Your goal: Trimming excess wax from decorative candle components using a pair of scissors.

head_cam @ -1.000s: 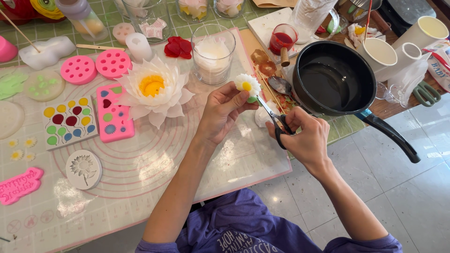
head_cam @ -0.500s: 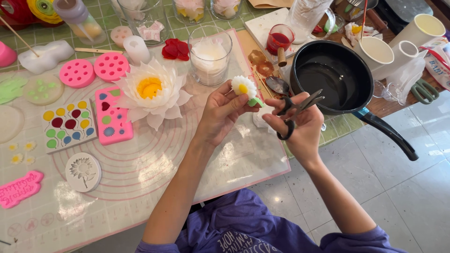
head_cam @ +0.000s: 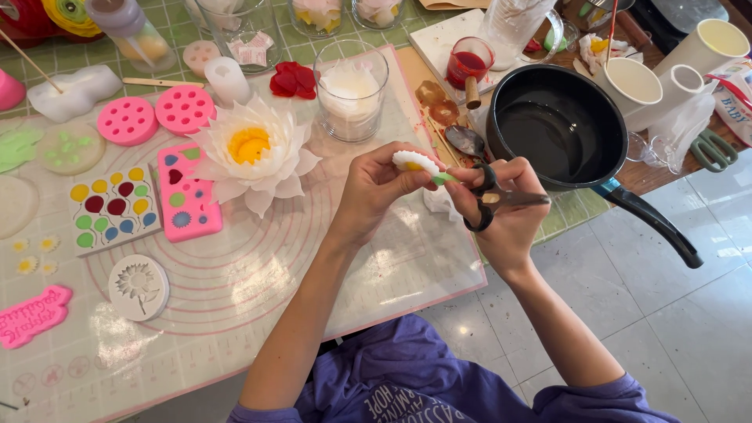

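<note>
Both hands meet over the bench: left hand [head_cam: 376, 188] pinches one small white-and-yellow wax daisy [head_cam: 417, 163]; right hand [head_cam: 501, 215] grips one pair of black-handled scissors [head_cam: 501, 200]. Two round pink silicone moulds [head_cam: 157, 116] lie far left.

A: Bright, even daylight, soft shadows only. Glare?

B: Yes, white sheen on the silicone mat [head_cam: 235, 298] near left, and pale reflections on the floor tiles [head_cam: 689, 313] at right.

A: Focus?

B: Mostly sharp. Scissors [head_cam: 501, 200] slightly smeared. Wide-angle bending at far corners; the black pan [head_cam: 564, 129] interior reads dark, with a faint highlight.
</note>
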